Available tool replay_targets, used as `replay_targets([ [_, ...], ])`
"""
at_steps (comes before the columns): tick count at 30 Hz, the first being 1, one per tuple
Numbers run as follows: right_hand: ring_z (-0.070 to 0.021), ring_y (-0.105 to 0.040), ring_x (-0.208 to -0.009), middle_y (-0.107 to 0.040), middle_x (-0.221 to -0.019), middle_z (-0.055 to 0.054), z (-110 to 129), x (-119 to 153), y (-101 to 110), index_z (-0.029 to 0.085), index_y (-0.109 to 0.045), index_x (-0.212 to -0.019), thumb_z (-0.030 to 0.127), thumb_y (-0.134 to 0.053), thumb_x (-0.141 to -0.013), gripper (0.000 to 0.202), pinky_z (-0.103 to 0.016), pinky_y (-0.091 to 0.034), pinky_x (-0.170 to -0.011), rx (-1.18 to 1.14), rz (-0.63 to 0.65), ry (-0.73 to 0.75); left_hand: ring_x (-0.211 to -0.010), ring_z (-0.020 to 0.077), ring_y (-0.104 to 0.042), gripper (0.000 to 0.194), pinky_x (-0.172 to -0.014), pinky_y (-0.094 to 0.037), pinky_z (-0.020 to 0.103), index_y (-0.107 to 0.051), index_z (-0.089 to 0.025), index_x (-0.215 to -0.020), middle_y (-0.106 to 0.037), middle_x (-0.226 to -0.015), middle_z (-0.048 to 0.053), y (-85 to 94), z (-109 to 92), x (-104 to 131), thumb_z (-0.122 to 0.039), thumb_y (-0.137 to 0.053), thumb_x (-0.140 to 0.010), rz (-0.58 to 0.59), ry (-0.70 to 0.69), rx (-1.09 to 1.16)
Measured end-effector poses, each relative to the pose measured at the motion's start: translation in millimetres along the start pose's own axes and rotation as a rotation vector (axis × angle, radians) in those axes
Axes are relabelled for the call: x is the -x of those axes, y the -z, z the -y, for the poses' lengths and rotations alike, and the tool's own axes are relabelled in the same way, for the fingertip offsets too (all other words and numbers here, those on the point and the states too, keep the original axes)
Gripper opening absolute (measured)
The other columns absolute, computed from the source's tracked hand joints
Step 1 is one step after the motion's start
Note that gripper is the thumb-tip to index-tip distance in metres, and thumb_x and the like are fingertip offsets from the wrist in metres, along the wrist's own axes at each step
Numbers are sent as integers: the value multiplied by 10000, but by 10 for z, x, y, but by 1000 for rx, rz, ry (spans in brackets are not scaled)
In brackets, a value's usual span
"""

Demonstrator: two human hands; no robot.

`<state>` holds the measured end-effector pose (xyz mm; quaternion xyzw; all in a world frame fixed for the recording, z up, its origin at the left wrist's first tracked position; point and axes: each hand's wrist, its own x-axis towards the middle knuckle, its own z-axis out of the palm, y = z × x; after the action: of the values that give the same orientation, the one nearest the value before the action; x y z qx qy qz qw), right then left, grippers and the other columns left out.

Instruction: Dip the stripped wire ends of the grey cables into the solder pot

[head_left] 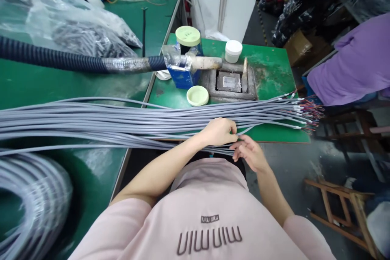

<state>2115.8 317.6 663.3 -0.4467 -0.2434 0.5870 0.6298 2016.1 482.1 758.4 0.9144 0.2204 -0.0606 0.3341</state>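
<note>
A long bundle of grey cables (pixel 170 118) runs from the left across the green table, its stripped ends with thin coloured wires (pixel 310 113) fanned out at the right. My left hand (pixel 219 131) rests over the near side of the bundle, its thumb and forefinger pinched on a grey cable. Just right of it, my right hand (pixel 249 152) is beside the table's front edge with fingers curled near the same cable. Whether its fingertips grip anything is too small to tell. More grey cables (pixel 217 151) hang below the edge, in front of the pink shirt.
Behind the bundle are a soldering pot (pixel 231 82), a blue box (pixel 183 77), a green lid (pixel 197 95), a white jar (pixel 233 51) and a ribbed hose (pixel 76 60). A cable coil (pixel 45 195) lies at lower left. A person in purple (pixel 353 57) is at the right, near a wooden stool (pixel 341 203).
</note>
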Motion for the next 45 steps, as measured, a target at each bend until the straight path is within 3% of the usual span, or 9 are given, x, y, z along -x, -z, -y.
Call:
replay_targets([
  [4,-124,-613,-657,-694,-1010,-47,222,-126,63,208,-624,-1040,386,-674,-820,287,-243,-509,-530,-303,-196,149,-494,70,-403,240,-482,-282,192,-654,-140,-738,-518,-546,-44,124,20,-32,-380,-636,-737,123,-3,367],
  [9,-117,-618,-647,-711,-977,-44,413,-272,-1,192,-621,-928,370,-641,-856,193,-239,-521,-545,-233,-353,293,-532,69,-404,273,-520,-305,198,-701,-128,-790,-523,-595,-29,106,130,-56,-385,-611,-788,-10,-63,389],
  [12,-125,-644,-666,-719,-1016,-66,437,-234,-75,185,-632,-972,384,-616,-882,218,-247,-537,-564,-124,-417,331,-645,93,-507,220,-627,-391,212,-710,-136,-773,-577,-720,7,88,191,-27,-318,-593,-815,-98,-181,349],
  [16,-129,-671,-723,-708,-1106,-85,458,-95,-24,192,-637,-1085,395,-581,-910,274,-248,-558,-601,-115,-470,350,-849,128,-605,163,-804,-460,249,-677,-142,-739,-642,-1006,60,66,225,38,-250,-588,-821,-58,-282,401],
  [23,-73,-627,-647,-723,-1050,-54,599,-88,279,180,-666,-1020,437,-571,-904,298,-206,-573,-631,-284,-588,382,-1194,210,-553,112,-1042,-418,359,-656,-152,-774,-575,-1309,110,-40,202,116,-227,-589,-824,-89,-298,324],
  [29,-114,-602,-535,-688,-766,-11,955,-81,21,207,-604,-1023,380,-613,-878,226,-245,-511,-495,141,-683,778,-1234,213,-539,133,-1062,-405,364,-655,-156,-774,-570,-1341,108,-55,212,145,-252,-592,-840,-80,-292,375],
  [36,-83,-461,-406,-586,-604,36,1143,-54,143,207,-588,-1114,385,-519,-934,263,-202,-380,-394,342,-741,823,-1215,231,-527,133,-1031,-399,391,-676,-167,-756,-570,-1340,88,-164,232,175,-251,-600,-826,-107,-360,187],
  [40,-97,-462,-456,-583,-589,23,882,167,242,183,-648,-1123,364,-518,-942,287,-218,-367,-431,680,-558,514,-1182,219,-537,182,-1020,-391,399,-704,-203,-985,-626,-1252,88,-217,208,204,-260,-590,-855,-89,-388,223],
  [45,-175,-605,-706,-649,-739,-16,522,398,269,240,-634,-1188,313,-471,-963,287,-305,-491,-702,1006,-92,226,-754,130,-599,412,-745,-489,273,-652,-124,-1136,-681,-867,68,-194,197,190,-430,-605,-864,-229,-187,870],
])
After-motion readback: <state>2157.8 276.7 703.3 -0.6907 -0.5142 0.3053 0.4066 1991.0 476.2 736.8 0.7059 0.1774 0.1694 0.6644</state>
